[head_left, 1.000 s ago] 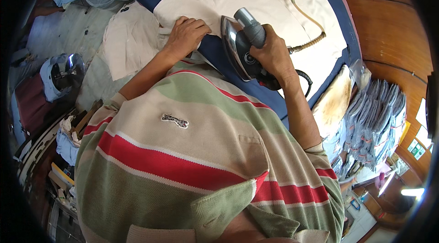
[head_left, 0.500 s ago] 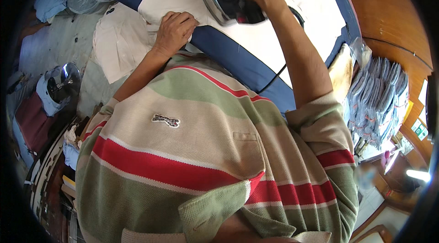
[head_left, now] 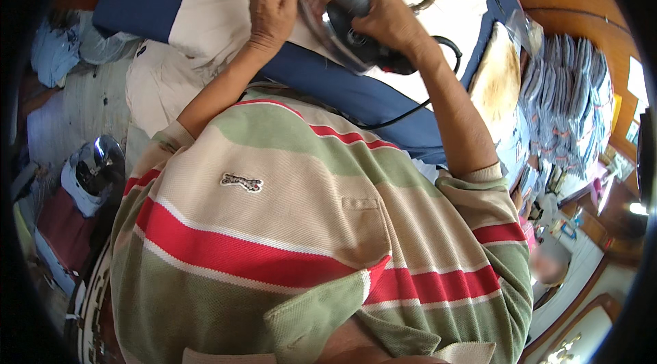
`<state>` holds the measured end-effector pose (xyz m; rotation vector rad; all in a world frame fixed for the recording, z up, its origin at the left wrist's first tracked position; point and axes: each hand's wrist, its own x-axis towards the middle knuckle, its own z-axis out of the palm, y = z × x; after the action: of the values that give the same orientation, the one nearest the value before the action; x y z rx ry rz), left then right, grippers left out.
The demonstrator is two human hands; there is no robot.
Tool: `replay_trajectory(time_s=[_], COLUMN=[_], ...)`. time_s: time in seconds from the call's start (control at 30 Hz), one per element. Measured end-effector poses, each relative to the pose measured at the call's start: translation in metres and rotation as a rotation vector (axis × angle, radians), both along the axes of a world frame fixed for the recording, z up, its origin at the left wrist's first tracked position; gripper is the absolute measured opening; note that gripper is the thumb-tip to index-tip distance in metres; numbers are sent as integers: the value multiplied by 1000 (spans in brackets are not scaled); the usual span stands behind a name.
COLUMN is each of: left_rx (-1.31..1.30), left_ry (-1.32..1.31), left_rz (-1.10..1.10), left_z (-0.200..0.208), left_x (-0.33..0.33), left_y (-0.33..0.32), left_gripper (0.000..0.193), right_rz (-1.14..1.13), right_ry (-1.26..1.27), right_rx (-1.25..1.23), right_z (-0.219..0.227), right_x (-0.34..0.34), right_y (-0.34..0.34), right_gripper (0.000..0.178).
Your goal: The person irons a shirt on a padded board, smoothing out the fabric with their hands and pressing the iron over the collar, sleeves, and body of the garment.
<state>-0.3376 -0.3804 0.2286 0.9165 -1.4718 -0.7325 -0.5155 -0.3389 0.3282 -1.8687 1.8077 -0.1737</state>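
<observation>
A cream garment [head_left: 219,4] lies spread over a navy blue padded ironing surface [head_left: 147,1], with part of it hanging off the near left edge. My right hand [head_left: 393,20] is wrapped round the grey handle of a black and silver electric iron [head_left: 359,45], held over the cloth near the front edge. I cannot tell whether its soleplate touches the fabric. Just left of the iron, my left hand [head_left: 272,13] is raised above the garment with its fingers apart and nothing in it.
The iron's black cord [head_left: 404,117] loops round my right wrist side and along the front edge. A scorched cream pad [head_left: 496,73] sits at the right, beside a stack of folded grey-blue clothes [head_left: 564,93]. At left are a clear plastic bag [head_left: 102,42] and a dark helmet [head_left: 99,165].
My left hand has let go of the garment's near edge, opened and moved up and away. The iron in my right hand has come nearer to me and turned, showing its handle end.
</observation>
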Motion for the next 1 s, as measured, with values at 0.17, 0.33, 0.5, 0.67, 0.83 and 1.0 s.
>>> replay_trajectory(time_s=[0.17, 0.33, 0.5, 0.67, 0.83, 1.0], left_rx=[17, -8, 64, 52, 58, 95], left_ry=[-36, -1255, -1295, -1300, -1320, -1348], left_rz=[55, -28, -19, -23, -23, 9], left_z=[-17, -30, -36, -36, -40, -38], left_x=[-26, -42, -43, -46, -45, -27], left_y=[10, 31, 31, 28, 26, 24], left_gripper=[46, 55, 54, 55, 56, 58], right_rz=[-40, -220, -246, -578, -787, -781], right_ry=[48, 31, 55, -14, -79, -64], right_rx=[-53, -6, -124, -61, -65, -83], right_z=[6, 27, -13, -10, -12, -9], right_x=[-4, -49, -134, -187, -242, -220], right_y=[7, -17, 16, 104, 132, 167], right_gripper=[49, 43, 56, 52, 48, 44])
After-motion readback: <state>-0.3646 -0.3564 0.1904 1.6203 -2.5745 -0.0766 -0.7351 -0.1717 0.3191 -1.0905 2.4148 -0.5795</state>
